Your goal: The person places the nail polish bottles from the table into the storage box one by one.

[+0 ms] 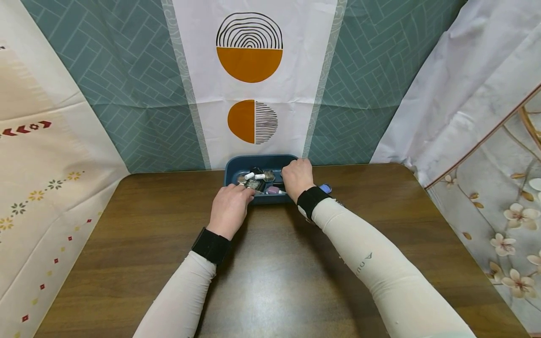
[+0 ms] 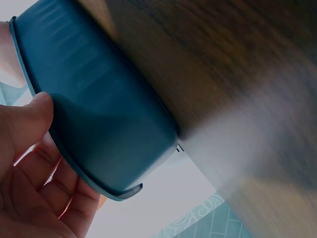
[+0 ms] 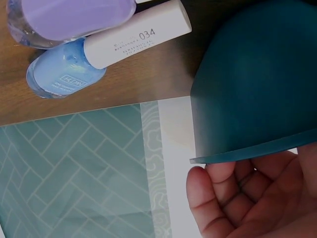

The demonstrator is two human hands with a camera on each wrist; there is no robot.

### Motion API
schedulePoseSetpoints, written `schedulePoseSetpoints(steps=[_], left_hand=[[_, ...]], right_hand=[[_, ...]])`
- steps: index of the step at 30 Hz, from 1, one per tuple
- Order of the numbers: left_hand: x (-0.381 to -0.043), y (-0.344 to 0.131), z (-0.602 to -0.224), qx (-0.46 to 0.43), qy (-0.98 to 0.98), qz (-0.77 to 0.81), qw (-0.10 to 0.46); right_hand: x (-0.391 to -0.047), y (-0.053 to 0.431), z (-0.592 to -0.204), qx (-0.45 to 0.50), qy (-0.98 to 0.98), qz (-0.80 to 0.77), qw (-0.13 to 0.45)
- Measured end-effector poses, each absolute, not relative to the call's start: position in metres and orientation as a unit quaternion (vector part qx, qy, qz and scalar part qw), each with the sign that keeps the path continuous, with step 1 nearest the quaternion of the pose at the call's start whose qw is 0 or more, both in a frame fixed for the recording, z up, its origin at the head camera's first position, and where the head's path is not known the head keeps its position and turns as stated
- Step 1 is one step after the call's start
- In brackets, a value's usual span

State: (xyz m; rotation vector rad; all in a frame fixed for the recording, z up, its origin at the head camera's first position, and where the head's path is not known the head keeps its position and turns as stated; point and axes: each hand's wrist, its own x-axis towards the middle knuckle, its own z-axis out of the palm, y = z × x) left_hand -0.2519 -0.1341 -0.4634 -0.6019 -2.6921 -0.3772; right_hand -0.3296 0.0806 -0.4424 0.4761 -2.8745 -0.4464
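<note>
A dark blue plastic bin (image 1: 240,162) stands at the far edge of the table, holding several small bottles, some with white caps and one purple bottle (image 1: 273,190). My left hand (image 1: 230,206) grips its front left rim; in the left wrist view the thumb (image 2: 42,111) presses the outer wall while the other fingers curl behind the rim. At the right end, my right hand (image 1: 297,177) holds the rim, its fingers (image 3: 203,191) curled at the edge in the right wrist view. Part of the contents is hidden behind my hands.
Right of the bin, a blue nail polish bottle (image 3: 67,69) with a white cap lies on the wooden table (image 1: 270,263), next to a lilac bottle (image 3: 74,17). A patterned cloth (image 1: 253,94) hangs right behind the table's far edge; more fabric hangs at both sides.
</note>
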Motion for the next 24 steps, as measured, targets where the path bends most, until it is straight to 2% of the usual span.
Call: schedulePoseSetpoints(steps=[24], left_hand=[[-0.2501, -0.1339, -0.4624, -0.214, -0.951, -0.136, 0.176]], right_hand=[[-0.3276, 0.0799, -0.4412, 0.167, -0.969, -0.163, 0.083]])
